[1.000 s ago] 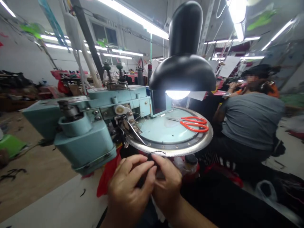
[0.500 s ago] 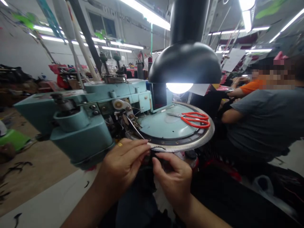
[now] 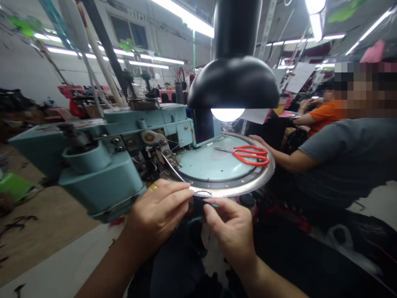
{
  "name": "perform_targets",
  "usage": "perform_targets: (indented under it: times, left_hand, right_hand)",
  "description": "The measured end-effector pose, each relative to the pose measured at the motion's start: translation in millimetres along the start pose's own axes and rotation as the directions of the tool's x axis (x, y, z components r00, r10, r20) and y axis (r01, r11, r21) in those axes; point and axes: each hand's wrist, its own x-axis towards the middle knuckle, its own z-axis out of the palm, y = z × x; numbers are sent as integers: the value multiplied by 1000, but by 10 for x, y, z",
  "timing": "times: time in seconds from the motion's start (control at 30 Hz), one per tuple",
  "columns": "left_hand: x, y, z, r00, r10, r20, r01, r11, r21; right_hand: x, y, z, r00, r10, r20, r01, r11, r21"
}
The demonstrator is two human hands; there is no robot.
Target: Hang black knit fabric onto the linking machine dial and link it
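Note:
A dark piece of knit fabric (image 3: 198, 203) hangs at the front rim of a round linking machine dial (image 3: 238, 191), its edge on the fine points. My left hand (image 3: 161, 213) presses its fingers together on the fabric's left side, right by the rim. With thumb and forefinger my right hand (image 3: 234, 225) pinches the fabric from the right, just below the rim. A bit of teal yarn (image 3: 214, 205) shows at the right fingertips. Red-handled scissors (image 3: 250, 155) lie on the dial's pale green plate (image 3: 204, 163).
The green machine head (image 3: 99, 169) stands on the left. A black lamp (image 3: 234, 85) hangs lit above the dial. At the right a person in a grey shirt (image 3: 350, 145) sits close, one hand by the dial's far edge. Dark cloth (image 3: 297, 252) lies at lower right.
Teal yarn has come into view at my right fingertips, and my right hand has shifted slightly. The view has turned a little to the right. The neighbouring person's hand now reaches to the dial.

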Motion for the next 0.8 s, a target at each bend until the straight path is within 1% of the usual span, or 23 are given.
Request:
perform_targets:
  times: [0.13, 0.3, 0.37, 0.43, 0.53, 0.63, 0.8]
  left_hand:
    - [15, -9, -15, 995, 94, 21, -96, 991, 89]
    - [52, -45, -81, 983, 162, 89, -171, 980, 99]
    - [69, -57, -102, 976, 191, 103, -202, 973, 112]
    - [93, -62, -114, 972, 193, 134, -210, 970, 122]
    - [142, -60, -122, 971, 187, 149, -204, 973, 110]
    - [195, -59, -134, 967, 215, 133, -226, 971, 73]
    - [244, -61, -160, 951, 261, 164, -275, 959, 68]
  right_hand:
    - [10, -4, -12, 1000, 7, 27, -8, 999, 41]
    - [5, 16, -8, 999, 3, 34, -6, 996, 91]
    - [-1, 25, -5, 999, 6, 34, -8, 997, 78]
    - [-2, 24, -2, 1000, -10, 26, 8, 998, 65]
    - [8, 2, -6, 999, -39, 22, 38, 998, 59]
    - [23, -29, -17, 998, -54, 26, 53, 997, 61]
    - [27, -46, -36, 997, -69, 34, 67, 995, 72]
